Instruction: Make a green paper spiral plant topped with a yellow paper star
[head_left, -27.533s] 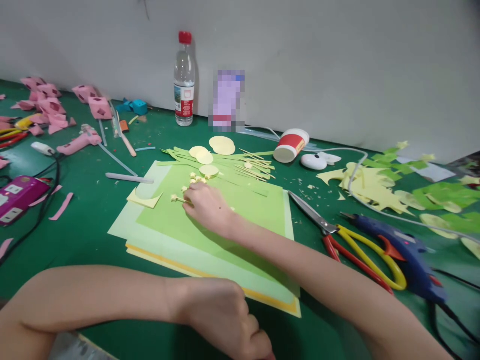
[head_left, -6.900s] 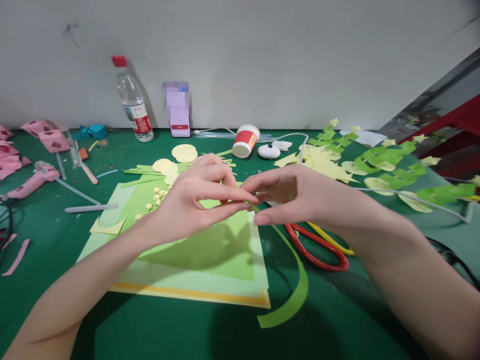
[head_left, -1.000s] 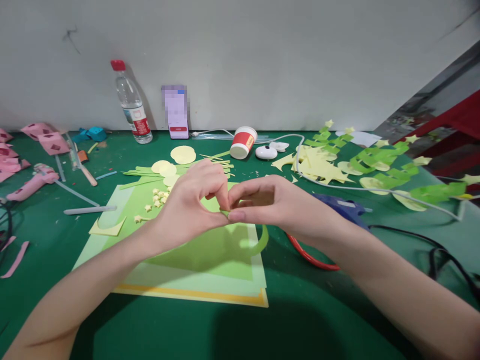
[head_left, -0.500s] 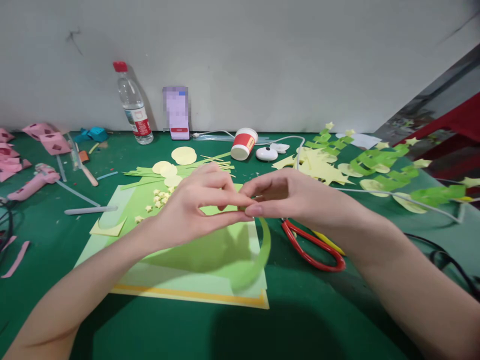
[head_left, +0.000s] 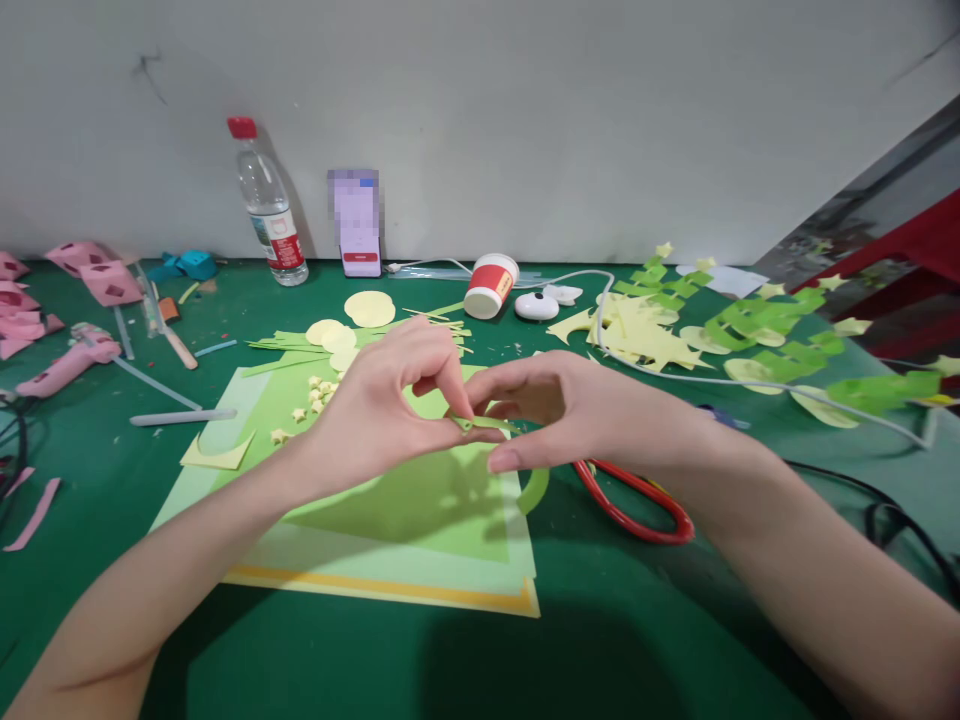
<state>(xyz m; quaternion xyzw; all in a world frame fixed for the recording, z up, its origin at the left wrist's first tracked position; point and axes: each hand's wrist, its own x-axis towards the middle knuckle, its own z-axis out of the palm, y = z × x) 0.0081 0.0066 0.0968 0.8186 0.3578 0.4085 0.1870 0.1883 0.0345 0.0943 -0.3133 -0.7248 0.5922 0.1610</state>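
Observation:
Above the stacked green paper sheets [head_left: 390,510], my left hand [head_left: 409,385] pinches a light green paper strip [head_left: 466,424] between thumb and fingertip. A small fold or knot shows in the strip at the pinch. My right hand [head_left: 570,405] is close beside it, the thumb apart from the curved fingers, which lie behind and along the strip. The strip's loose end curls down below the right thumb. Whether the right fingers touch the strip, I cannot tell. Small folded paper stars [head_left: 319,392] lie left of my hands on the sheets. Red-handled scissors [head_left: 637,515] rest under my right wrist.
Green strips [head_left: 289,350] and pale yellow paper discs [head_left: 370,308] lie behind my hands. A red-and-white paper cup [head_left: 491,287], a phone [head_left: 361,225] and a water bottle [head_left: 270,210] stand near the wall. A white cable [head_left: 705,379] crosses the right side, among paper vines [head_left: 772,330].
My right thumb has come away from the strip and my right hand has opened. The left fingertips now show the folded strip, and its hanging end has swung up and right.

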